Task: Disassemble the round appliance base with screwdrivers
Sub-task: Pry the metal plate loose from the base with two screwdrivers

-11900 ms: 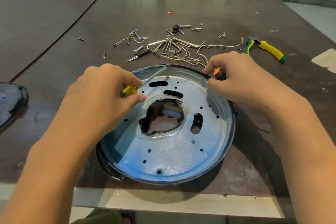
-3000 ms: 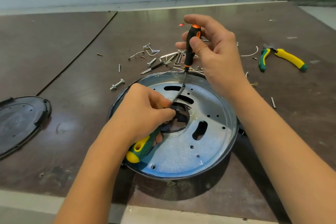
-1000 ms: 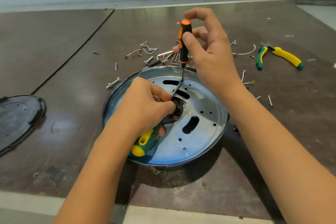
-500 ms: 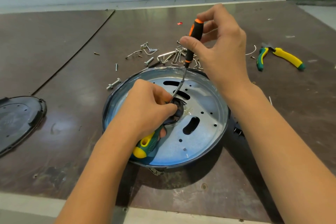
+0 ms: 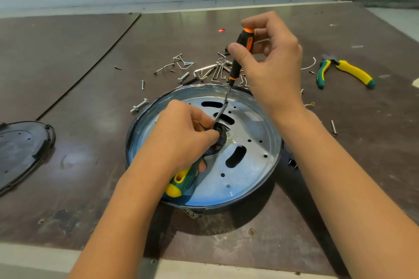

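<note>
At the centre opening of the round appliance base (image 5: 249, 172), the right hand (image 5: 272, 68) pinches the orange-and-black screwdriver (image 5: 240, 56) by its handle, with the shaft angled down to the hole's rim. Left hand (image 5: 183, 140) is clenched round the green-and-yellow screwdriver (image 5: 181, 182), fingers curled at the same opening; its tip is hidden. Base sits near the table's (image 5: 90, 52) near edge, mid-width.

Progress, judged: black cover (image 5: 20, 149) is off, lying at the left edge; loose screws and clips (image 5: 204, 70) are heaped behind the base. Metal plate looks seated, so centre work and plate removal remain. Pliers (image 5: 347, 70) lie toward the right edge. Dark scuffed tabletop; pale wall beyond.
</note>
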